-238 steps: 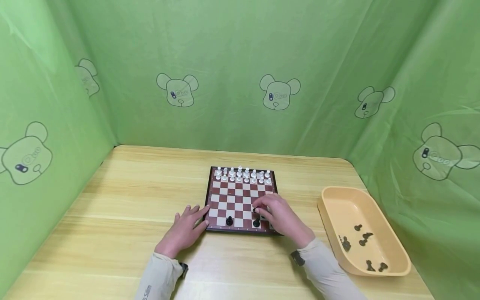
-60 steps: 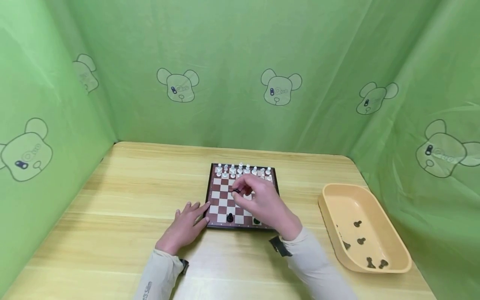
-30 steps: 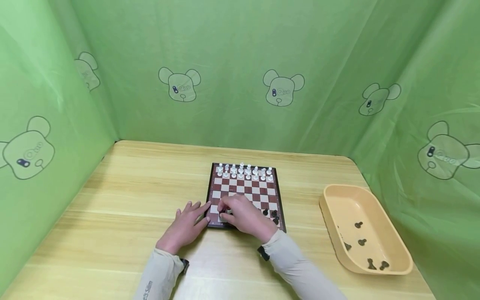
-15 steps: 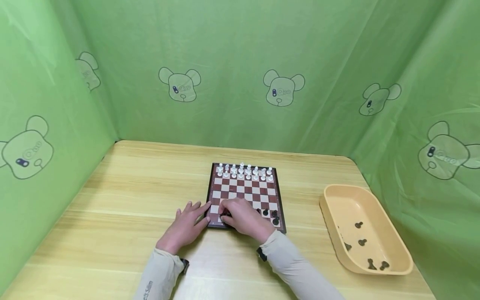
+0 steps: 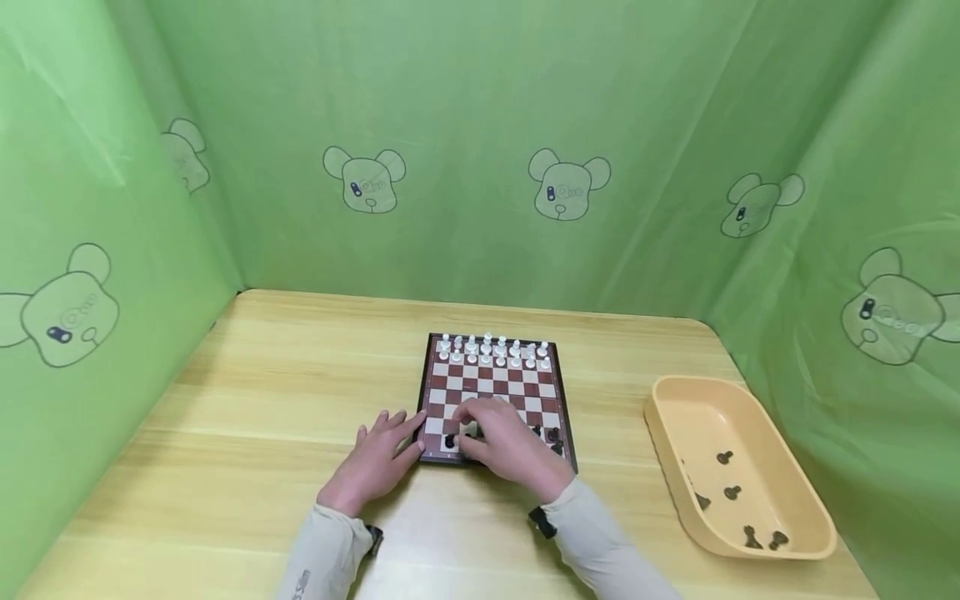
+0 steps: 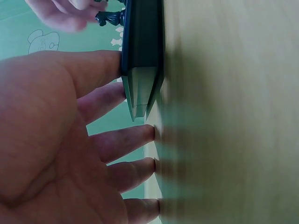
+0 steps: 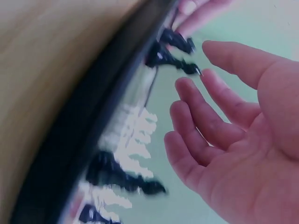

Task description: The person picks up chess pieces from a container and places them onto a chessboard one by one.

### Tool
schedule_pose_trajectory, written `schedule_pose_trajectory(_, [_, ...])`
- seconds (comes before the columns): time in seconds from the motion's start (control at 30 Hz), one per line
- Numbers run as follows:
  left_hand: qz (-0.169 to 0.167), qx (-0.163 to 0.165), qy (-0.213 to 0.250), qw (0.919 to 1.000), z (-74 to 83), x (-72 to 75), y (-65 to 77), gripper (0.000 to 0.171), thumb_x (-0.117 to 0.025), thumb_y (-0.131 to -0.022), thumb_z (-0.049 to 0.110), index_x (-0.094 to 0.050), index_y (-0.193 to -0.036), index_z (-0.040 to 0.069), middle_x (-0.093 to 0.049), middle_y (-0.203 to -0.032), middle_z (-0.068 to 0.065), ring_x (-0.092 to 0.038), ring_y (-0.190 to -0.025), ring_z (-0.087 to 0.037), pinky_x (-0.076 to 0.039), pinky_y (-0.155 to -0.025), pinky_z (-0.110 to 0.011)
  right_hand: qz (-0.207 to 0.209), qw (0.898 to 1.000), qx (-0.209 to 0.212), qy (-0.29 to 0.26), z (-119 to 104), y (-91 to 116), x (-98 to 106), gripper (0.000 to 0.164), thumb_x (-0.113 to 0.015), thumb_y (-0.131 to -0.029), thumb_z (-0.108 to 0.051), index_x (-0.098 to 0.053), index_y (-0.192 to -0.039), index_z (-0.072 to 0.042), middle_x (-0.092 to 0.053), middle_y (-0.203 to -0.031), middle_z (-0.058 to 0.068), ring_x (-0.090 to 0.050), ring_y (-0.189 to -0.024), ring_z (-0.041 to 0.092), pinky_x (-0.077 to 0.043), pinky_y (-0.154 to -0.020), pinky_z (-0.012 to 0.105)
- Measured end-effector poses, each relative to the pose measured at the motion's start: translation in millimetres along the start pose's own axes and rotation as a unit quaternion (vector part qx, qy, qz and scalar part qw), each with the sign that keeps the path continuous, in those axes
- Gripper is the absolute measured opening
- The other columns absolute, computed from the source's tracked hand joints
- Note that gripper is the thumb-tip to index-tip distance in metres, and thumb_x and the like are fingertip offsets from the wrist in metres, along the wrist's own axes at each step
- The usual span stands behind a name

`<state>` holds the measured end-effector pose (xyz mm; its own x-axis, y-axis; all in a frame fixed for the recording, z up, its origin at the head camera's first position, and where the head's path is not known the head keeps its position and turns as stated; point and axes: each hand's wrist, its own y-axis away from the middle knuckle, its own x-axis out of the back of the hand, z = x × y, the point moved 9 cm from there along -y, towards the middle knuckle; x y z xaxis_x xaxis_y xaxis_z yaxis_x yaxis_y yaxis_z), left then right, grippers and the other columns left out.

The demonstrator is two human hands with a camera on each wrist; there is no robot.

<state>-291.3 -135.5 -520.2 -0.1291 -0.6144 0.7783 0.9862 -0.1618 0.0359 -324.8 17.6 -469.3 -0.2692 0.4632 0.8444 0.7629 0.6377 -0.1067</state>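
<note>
On the wooden table lies a chessboard (image 5: 495, 392) with white chess pieces (image 5: 487, 350) in two rows along its far side. My left hand (image 5: 372, 462) rests at the board's left edge; the left wrist view shows its thumb (image 6: 96, 65) against the board's side and several fingertips on the table. A black knight (image 5: 450, 440) stands on the near row at the left. Over the near row, my right hand (image 5: 506, 442) hovers beside it. In the right wrist view the thumb and index finger are apart, close to two black pieces (image 7: 170, 60), holding nothing.
An orange tray (image 5: 667, 400) stands right of the board, with several black pieces (image 5: 732, 492) lying in it. More black pieces (image 5: 554, 434) stand at the board's near right corner. Green cloth (image 5: 465, 233) printed with mouse heads surrounds the table.
My right hand has carried a black piece from over the middle of the board to the near left, set it down and let go, then drawn slightly right. The left hand has stayed put.
</note>
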Motion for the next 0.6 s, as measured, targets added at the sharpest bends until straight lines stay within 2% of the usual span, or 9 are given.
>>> schedule_pose_trajectory(0.1, [0.003, 0.001, 0.002, 1.0000, -0.1, -0.4, -0.1, 0.051, -0.055, -0.108, 0.032, -0.047, -0.156, 0.017, -0.038, -0.160, -0.027, -0.022, -0.152, -0.051, -0.008, -0.120, -0.073, 0.020, 1.000, -0.012, -0.014, 6.6, 10.7, 14.4, 0.020, -0.073, -0.097, -0.019, -0.071, -0.114, -0.007, -0.072, -0.114, 0.004, -0.064, -0.112, 0.026, -0.052, -0.101, 0.047])
schedule_pose_trajectory(0.2, [0.004, 0.002, 0.003, 1.0000, -1.2, -2.2, 1.4, 0.052, -0.055, -0.107, 0.031, -0.047, -0.156, 0.017, -0.037, -0.160, -0.027, -0.022, -0.152, -0.051, -0.008, -0.120, -0.073, 0.038, 0.999, -0.019, -0.010, 14.0, 23.7, 30.8, 0.016, -0.074, -0.096, -0.017, -0.072, -0.109, -0.009, -0.073, -0.111, 0.002, -0.064, -0.111, 0.026, -0.052, -0.102, 0.048])
schedule_pose_trajectory(0.33, [0.004, 0.003, 0.005, 1.0000, -2.9, -5.8, 3.4, 0.052, -0.056, -0.107, 0.031, -0.047, -0.156, 0.017, -0.037, -0.160, -0.027, -0.022, -0.152, -0.052, -0.007, -0.119, -0.074, 0.050, 0.998, -0.039, 0.000, 28.7, 46.1, 57.6, 0.018, -0.074, -0.095, -0.018, -0.072, -0.110, -0.009, -0.073, -0.114, 0.004, -0.065, -0.113, 0.028, -0.051, -0.105, 0.053])
schedule_pose_trajectory(0.47, [0.003, 0.004, 0.011, 0.9999, -3.0, -9.3, 4.5, 0.052, -0.056, -0.107, 0.031, -0.048, -0.156, 0.017, -0.038, -0.160, -0.027, -0.022, -0.151, -0.052, -0.008, -0.119, -0.074, 0.063, 0.996, -0.058, 0.010, 47.0, 75.0, 94.4, 0.021, -0.074, -0.096, -0.018, -0.072, -0.113, -0.007, -0.073, -0.113, 0.006, -0.068, -0.108, 0.027, -0.054, -0.100, 0.054])
schedule_pose_trajectory(0.6, [0.002, 0.003, 0.016, 0.9999, -2.5, -11.1, 4.7, 0.051, -0.056, -0.107, 0.031, -0.048, -0.156, 0.016, -0.038, -0.160, -0.027, -0.022, -0.151, -0.053, -0.008, -0.119, -0.074, 0.072, 0.994, -0.073, 0.040, 68.9, 105.5, 138.5, 0.020, -0.073, -0.097, -0.019, -0.072, -0.111, -0.006, -0.074, -0.103, 0.002, -0.070, -0.094, 0.020, -0.061, -0.087, 0.045])
